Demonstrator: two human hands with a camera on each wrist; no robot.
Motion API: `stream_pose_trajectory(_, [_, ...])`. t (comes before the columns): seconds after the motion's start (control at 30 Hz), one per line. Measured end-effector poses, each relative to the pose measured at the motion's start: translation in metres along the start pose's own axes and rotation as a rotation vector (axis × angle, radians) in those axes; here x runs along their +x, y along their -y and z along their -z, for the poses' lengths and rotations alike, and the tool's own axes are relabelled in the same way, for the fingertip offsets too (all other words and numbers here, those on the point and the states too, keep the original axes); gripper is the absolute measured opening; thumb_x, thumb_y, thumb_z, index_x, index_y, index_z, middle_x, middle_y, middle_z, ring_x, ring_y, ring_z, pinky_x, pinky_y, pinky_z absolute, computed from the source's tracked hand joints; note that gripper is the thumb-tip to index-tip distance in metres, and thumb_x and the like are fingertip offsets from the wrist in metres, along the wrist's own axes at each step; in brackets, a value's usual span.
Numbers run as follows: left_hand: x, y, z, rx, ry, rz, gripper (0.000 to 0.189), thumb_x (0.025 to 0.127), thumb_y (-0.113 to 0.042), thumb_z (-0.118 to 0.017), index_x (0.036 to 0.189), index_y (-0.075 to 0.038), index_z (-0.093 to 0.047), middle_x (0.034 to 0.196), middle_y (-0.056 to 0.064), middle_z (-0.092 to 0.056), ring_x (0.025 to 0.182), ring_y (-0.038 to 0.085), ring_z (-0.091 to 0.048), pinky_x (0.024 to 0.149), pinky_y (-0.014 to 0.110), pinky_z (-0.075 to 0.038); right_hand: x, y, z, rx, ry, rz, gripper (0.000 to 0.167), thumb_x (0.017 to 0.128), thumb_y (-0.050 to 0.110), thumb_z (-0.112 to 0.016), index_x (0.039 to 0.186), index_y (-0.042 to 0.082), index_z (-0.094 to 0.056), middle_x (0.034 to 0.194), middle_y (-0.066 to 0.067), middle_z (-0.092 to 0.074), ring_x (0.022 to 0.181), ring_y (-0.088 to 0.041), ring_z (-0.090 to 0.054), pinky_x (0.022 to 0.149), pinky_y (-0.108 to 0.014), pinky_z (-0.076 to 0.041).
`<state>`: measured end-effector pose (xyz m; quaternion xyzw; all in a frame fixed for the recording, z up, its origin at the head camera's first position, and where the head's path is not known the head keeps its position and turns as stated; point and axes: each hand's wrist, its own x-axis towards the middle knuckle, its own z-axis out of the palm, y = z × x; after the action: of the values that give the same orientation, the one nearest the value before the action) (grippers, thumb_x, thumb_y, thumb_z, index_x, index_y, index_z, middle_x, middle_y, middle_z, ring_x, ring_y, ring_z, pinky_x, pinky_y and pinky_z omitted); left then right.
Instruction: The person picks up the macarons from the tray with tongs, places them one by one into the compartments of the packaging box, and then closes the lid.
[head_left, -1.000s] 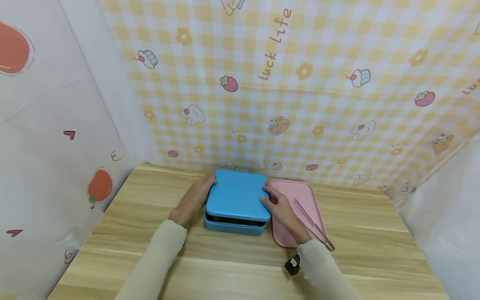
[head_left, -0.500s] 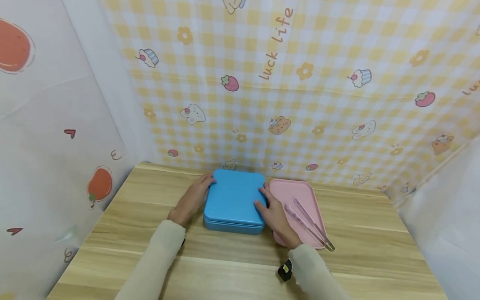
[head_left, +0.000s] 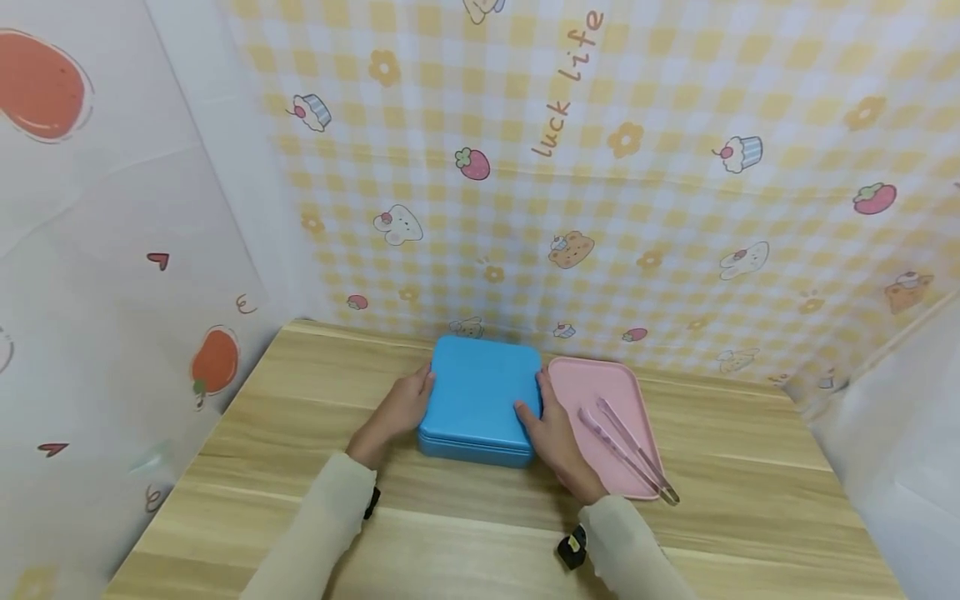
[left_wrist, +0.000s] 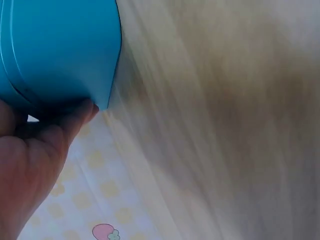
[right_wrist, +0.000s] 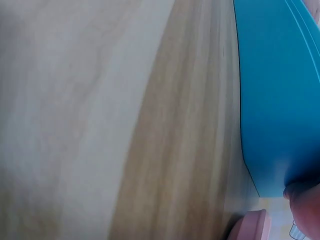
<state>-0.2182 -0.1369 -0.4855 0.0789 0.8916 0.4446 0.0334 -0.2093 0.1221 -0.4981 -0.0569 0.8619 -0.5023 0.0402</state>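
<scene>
A blue lunch box (head_left: 483,396) with its lid on sits at the back of the wooden table in the head view. My left hand (head_left: 405,406) grips its left side, the thumb along the lid's edge. On the opposite side my right hand (head_left: 553,433) holds the box, thumb over the lid's right edge and fingers along the wall. The left wrist view shows the left fingers (left_wrist: 82,112) against the box wall close to its lower edge. A right fingertip (right_wrist: 292,192) meets the lower part of the wall in the right wrist view. What is inside is hidden.
A pink tray (head_left: 637,400) lies right of the box, partly behind the right hand. Tongs (head_left: 630,450) rest on it, their bent end past its front edge. A yellow checked cloth (head_left: 525,275) hangs behind the table (head_left: 465,533).
The lid, tilted with a dark gap at the front one second ago, has come down level onto the box. My right hand has shifted from the lid down to the box's side.
</scene>
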Motion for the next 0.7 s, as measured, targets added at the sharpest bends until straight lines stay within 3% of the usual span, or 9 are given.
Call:
stream_pose_trajectory(0.27, [-0.006,-0.001,-0.007,-0.007,-0.015,0.001,0.051,0.110,-0.017,-0.026,0.150,0.014,-0.023,0.153,0.029,-0.034,0.143,0.039,-0.033,0.114,0.052,-0.032,-0.004,-0.001,-0.006,-0.018,-0.025,0.073,0.073,0.103,0.025,-0.051,0.159,0.002,-0.009,0.166,-0.018,-0.006,0.153,-0.033,-0.006,0.121,-0.055,-0.011])
stream_pose_trajectory(0.7, [-0.010,-0.001,-0.015,-0.041,-0.047,0.025,0.050,0.110,-0.015,-0.026,0.150,0.016,-0.021,0.153,0.029,-0.031,0.143,0.039,-0.031,0.114,0.052,-0.030,-0.007,-0.007,-0.011,-0.051,-0.053,0.110,0.075,0.103,0.023,-0.052,0.158,0.000,-0.007,0.166,-0.018,-0.005,0.153,-0.033,-0.006,0.121,-0.056,-0.012])
